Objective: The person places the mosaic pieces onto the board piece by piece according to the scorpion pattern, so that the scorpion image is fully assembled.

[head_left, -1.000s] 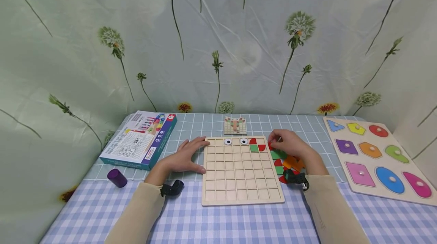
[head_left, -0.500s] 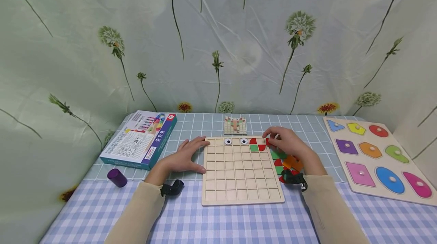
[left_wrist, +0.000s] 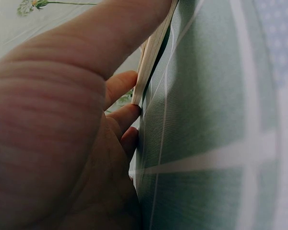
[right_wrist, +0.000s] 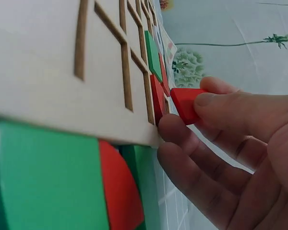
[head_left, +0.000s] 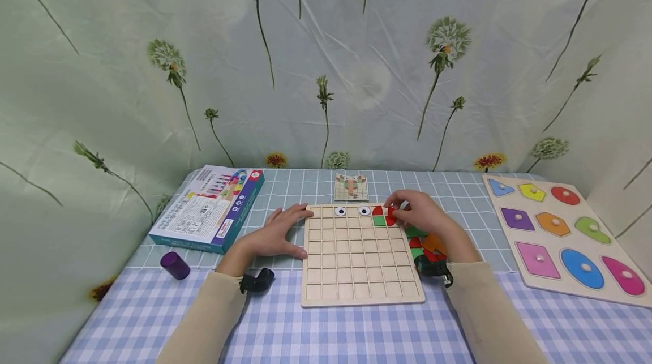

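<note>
A wooden grid board (head_left: 351,265) lies in the middle of the table. My left hand (head_left: 275,238) rests at its left edge with fingers and thumb spread, touching the rim. Between thumb and fingers, my right hand (head_left: 421,214) pinches a red wooden tile (right_wrist: 184,103) over the board's top right corner; its full outline is partly hidden. Close by in the grid sit a green square tile (head_left: 379,221) and red rounded tiles (head_left: 377,210). Two eye tiles (head_left: 339,212) are in the top row.
Loose red, green and orange tiles (head_left: 434,241) lie right of the board, partly under my right wrist. A pattern card (head_left: 351,188) is behind it. A box (head_left: 206,208) and a purple cylinder (head_left: 175,265) stand left; a knobbed shape puzzle (head_left: 557,241) lies right.
My right hand has carried the red tile leftward from beside the board to over its top right corner. The left hand stays in place.
</note>
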Action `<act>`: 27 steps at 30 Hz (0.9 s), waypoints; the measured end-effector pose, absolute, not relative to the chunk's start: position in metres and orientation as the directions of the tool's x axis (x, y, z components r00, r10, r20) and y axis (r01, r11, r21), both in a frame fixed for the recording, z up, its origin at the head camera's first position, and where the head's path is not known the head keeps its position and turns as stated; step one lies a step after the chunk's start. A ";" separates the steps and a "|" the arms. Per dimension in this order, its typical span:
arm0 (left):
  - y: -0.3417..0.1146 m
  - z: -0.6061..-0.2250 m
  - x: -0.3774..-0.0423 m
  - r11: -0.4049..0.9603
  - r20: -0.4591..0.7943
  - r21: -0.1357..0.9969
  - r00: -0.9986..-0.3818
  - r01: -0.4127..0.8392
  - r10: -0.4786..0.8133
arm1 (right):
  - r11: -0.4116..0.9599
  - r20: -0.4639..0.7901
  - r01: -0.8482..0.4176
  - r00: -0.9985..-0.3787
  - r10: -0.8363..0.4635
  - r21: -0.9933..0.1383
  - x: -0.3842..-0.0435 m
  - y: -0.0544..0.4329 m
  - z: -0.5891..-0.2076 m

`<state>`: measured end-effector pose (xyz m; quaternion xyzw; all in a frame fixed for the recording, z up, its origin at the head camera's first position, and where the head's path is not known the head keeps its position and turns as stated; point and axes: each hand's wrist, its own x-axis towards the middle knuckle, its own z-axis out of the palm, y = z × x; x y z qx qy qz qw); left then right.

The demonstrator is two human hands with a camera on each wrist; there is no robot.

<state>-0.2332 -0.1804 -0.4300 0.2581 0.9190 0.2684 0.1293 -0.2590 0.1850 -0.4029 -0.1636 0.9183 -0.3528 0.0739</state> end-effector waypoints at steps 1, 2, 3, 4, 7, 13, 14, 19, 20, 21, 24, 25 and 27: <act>-0.180 -0.430 -0.233 0.723 -0.100 0.560 -0.833 0.404 0.544 | 0.692 -0.016 -0.255 -0.933 -0.359 -0.675 -0.259 0.184 -0.403; -0.180 -0.430 -0.233 0.724 -0.101 0.559 -0.833 0.404 0.543 | 0.689 -0.011 -0.262 -0.931 -0.365 -0.675 -0.258 0.183 -0.403; -0.180 -0.431 -0.233 0.725 -0.102 0.558 -0.833 0.405 0.544 | 0.685 -0.006 -0.269 -0.929 -0.371 -0.677 -0.258 0.182 -0.403; -0.180 -0.431 -0.233 0.725 -0.103 0.557 -0.833 0.404 0.543 | 0.681 -0.001 -0.276 -0.926 -0.377 -0.678 -0.257 0.181 -0.403; -0.181 -0.432 -0.233 0.726 -0.106 0.557 -0.832 0.403 0.544 | 0.670 0.008 -0.294 -0.918 -0.396 -0.682 -0.256 0.178 -0.402; -0.180 -0.432 -0.233 0.722 -0.099 0.559 -0.832 0.407 0.546 | 0.676 0.038 -0.335 -0.910 -0.414 -0.657 -0.254 0.171 -0.400; -0.180 -0.431 -0.233 0.722 -0.098 0.560 -0.832 0.407 0.545 | 0.678 0.044 -0.344 -0.908 -0.418 -0.649 -0.254 0.170 -0.400; -0.180 -0.430 -0.233 0.720 -0.104 0.567 -0.832 0.400 0.545 | 0.690 0.045 -0.345 -0.910 -0.413 -0.636 -0.253 0.164 -0.400; -0.180 -0.430 -0.233 0.719 -0.105 0.568 -0.832 0.400 0.545 | 0.687 0.043 -0.340 -0.911 -0.410 -0.642 -0.253 0.163 -0.400; -0.180 -0.430 -0.233 0.719 -0.106 0.569 -0.832 0.399 0.545 | 0.686 0.045 -0.342 -0.910 -0.412 -0.642 -0.252 0.162 -0.400; -0.180 -0.430 -0.233 0.719 -0.105 0.568 -0.832 0.400 0.545 | 0.674 0.062 -0.363 -0.902 -0.426 -0.643 -0.252 0.159 -0.400; -0.180 -0.430 -0.233 0.719 -0.104 0.568 -0.832 0.400 0.545 | 0.668 0.071 -0.375 -0.897 -0.436 -0.643 -0.251 0.158 -0.400; -0.180 -0.430 -0.233 0.720 -0.103 0.566 -0.832 0.402 0.546 | 0.666 0.087 -0.393 -0.892 -0.444 -0.634 -0.251 0.155 -0.401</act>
